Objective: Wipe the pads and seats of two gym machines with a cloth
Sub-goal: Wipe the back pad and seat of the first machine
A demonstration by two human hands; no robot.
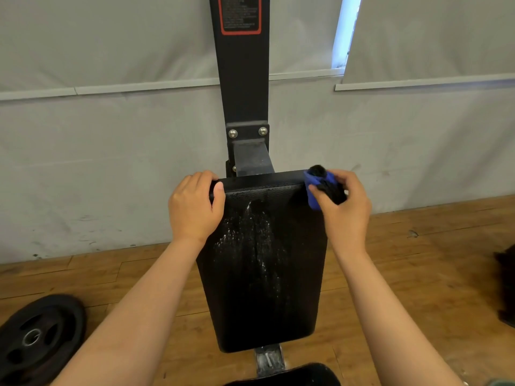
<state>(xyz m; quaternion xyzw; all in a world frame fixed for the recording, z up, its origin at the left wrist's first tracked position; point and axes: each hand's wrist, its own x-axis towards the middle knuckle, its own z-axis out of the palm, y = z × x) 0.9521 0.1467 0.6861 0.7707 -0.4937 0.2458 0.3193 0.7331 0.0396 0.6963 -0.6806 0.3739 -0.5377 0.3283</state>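
Right hand: fingers curled round a bunched blue-and-black cloth, holding it against the top right corner of the back pad. Left hand grips the top left corner, thumb on the face, fingers wrapped over the edge; looks like bracing. Both forearms reach forward, 1 either side of the pad

Progress, my read: early on this pad. Spray droplets sit unwiped down the middle of the face, so the main wipe-down is left to do. Seat just below the pad's lower end is barely in view, can't tell its state. Only 1 machine is shown, no sign of the 2nd, so I'd guess well under half done

Around: black upright post behind the pad, weight plate on the wood floor at left
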